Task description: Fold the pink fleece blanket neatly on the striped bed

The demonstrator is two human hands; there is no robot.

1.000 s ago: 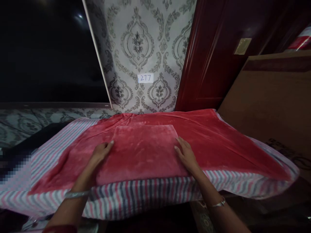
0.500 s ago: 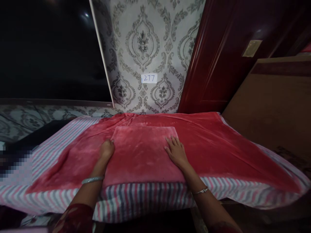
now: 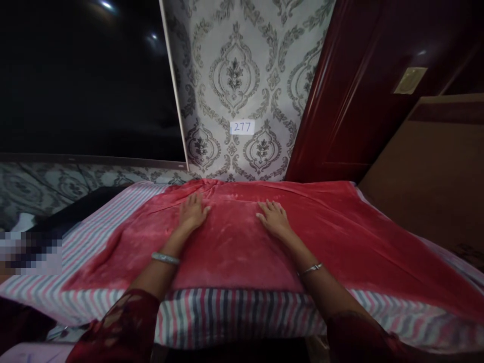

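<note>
A red plush blanket lies spread over a striped sheet. Near its middle is a paler rectangular layer of the same plush, with its far edge close to both hands. My left hand rests flat at that layer's far left corner, fingers stretched out and pointing away from me. At the far right corner, my right hand presses down with its fingers spread. Neither hand holds anything.
Behind the blanket stands a patterned wall with a paper label reading 277. A large black screen is at the left. Dark red wood panelling and a brown board rise on the right.
My left hand has moved forward and right from the layer's left side, going from curled to flat. My right hand stays near the far right corner. The view has shifted slightly left.
</note>
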